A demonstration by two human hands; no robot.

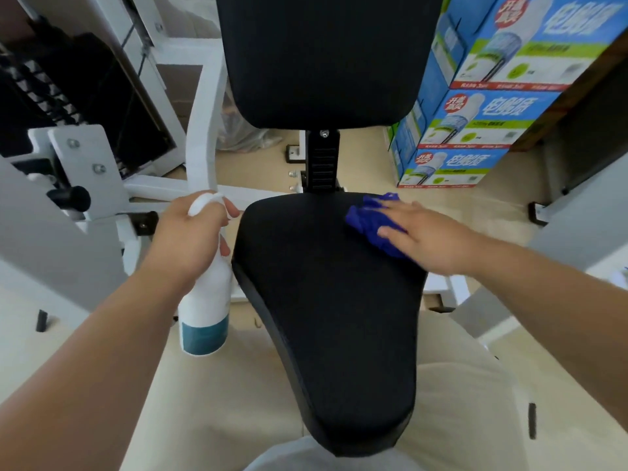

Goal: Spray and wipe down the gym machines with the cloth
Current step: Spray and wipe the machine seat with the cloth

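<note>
Seat pad (326, 317), lower centre. Left hand (190, 232) curls round the neck of the spray bottle (205, 300) at centre left (probably light; neck grip suits). Right hand (431, 236), fingers flat, presses the soft blue cloth (368, 220) on the seat's upper right. Backrest (323, 56) at top centre.

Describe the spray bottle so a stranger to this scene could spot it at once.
Find the black padded seat in mid-view. Just off its left edge, the left hand grips a spray bottle by the neck. Unlike the white machine frame beside it, it carries a teal band round its base.
</note>
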